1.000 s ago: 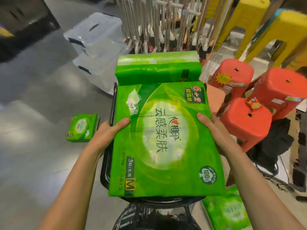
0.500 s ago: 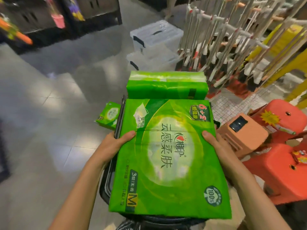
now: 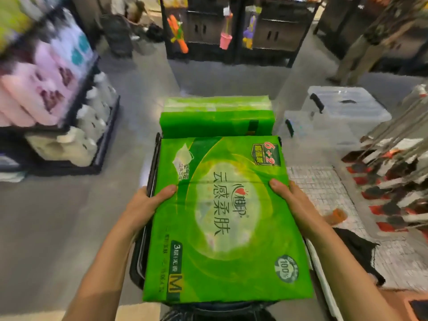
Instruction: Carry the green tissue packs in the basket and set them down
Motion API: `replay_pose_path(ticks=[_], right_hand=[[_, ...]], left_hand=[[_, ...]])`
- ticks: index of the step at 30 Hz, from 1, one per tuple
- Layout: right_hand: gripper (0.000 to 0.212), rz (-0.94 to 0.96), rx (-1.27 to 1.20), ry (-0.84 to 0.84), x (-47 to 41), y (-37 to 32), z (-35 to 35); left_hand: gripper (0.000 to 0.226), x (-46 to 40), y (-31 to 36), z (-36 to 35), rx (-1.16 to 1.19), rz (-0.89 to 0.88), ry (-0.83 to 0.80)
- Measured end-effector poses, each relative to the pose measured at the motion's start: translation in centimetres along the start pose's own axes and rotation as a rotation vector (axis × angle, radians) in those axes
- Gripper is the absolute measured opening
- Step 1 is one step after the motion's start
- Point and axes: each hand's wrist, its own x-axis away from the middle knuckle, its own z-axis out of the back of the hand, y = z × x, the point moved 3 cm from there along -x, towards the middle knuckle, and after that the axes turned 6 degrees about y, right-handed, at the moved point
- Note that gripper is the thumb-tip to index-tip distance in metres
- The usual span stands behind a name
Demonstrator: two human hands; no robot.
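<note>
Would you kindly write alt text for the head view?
Both hands, left and right, grip a green tissue pack lying on a black cart, a second pack beyond it, in a shop aisle.

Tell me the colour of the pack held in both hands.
Bright green pack with a pale centre, seen in the head view.

A grey, smooth floor (image 3: 69, 228) is seen spreading out on all sides of the grip, with dull patches of light reflected in it. To the left of the grip, a low black shelf (image 3: 102, 144) is stocked with pink packs (image 3: 34, 89) and white bottles (image 3: 92, 117). Far beyond the grip, dark display racks (image 3: 231, 42) are hung with coloured toys. To the right, clear plastic storage boxes (image 3: 347, 107) are stacked on the floor, and a pale tiled mat (image 3: 324, 188) is laid beside them.
</note>
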Motion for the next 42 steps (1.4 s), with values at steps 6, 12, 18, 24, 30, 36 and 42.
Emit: replay_pose_path(ticks=[6,12,18,24,30,36,42], right_hand=[[0.051,0.046,0.161,-0.264,-6.5,-4.3,-10.2],[0.102,0.13,0.272,-0.599,-12.6,-7.8,-21.8],[0.111,0.171,0.319,-0.858,-15.3,-10.8,-32.8],[0.101,0.172,0.359,-1.075,-13.7,-12.1,-44.0],[0.112,0.162,0.442,-1.164,-12.4,-11.7,-57.1],[0.12,0.194,0.466,-1.203,-9.2,-13.6,-71.7],[0.117,0.238,0.426,-1.255,-6.3,-17.4,-83.1]], left_hand=[[0.079,0.1,-0.6,7.6,0.194,0.058,0.235],[0.123,0.7,-2.3,13.5,0.321,0.17,0.53],[0.118,2.4,-3.1,17.3,0.396,0.193,0.825],[0.124,3.4,-6.2,22.5,0.517,0.259,1.006],[0.128,1.5,-10.1,30.8,0.594,0.324,1.055],[0.133,-0.8,-13.0,43.6,0.652,0.358,1.072],[0.137,-2.2,-12.4,54.8,0.643,0.288,1.139]])
